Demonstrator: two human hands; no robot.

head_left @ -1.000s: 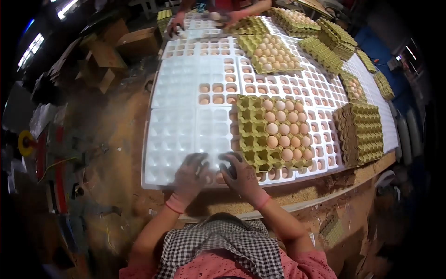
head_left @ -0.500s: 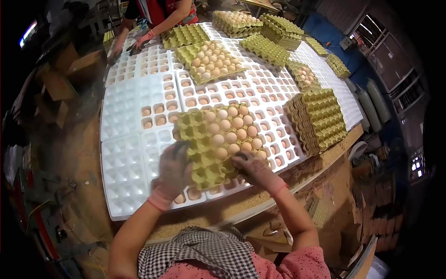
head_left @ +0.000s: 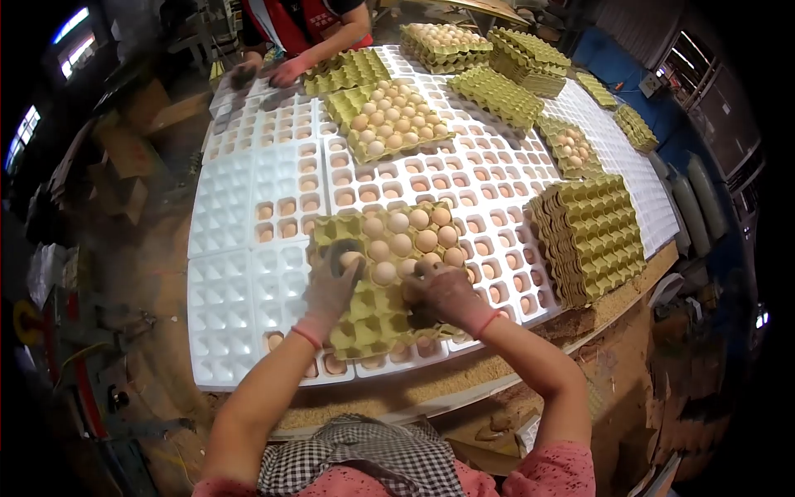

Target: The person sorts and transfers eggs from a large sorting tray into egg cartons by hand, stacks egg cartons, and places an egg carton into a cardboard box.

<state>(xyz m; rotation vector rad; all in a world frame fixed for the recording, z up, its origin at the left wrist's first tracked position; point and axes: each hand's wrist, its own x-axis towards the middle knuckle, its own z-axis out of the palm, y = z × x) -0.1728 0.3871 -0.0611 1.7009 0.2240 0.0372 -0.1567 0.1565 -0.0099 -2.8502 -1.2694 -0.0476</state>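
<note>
A yellow-green pulp egg tray lies over the white cavity trays, with several eggs in its upper part and bare cups below. My left hand, gloved with dark fingertips, is above the tray's left side, its fingers closed around an egg. On the right, my right hand, gloved too, curls its fingers at the lowest eggs. Its palm side is hidden, so how many eggs it covers cannot be seen. White cavity trays spread beneath, many of their cavities holding eggs.
A tall stack of pulp trays stands at right. Beyond my tray sits another filled egg tray, with more stacks at the back. A co-worker in a red vest works across the table. The wooden table edge runs nearest me.
My left hand has moved from the tray's left edge inward and now has an egg. My right hand has shifted slightly left over the tray, and the lowest egg row no longer shows. The view has shifted.
</note>
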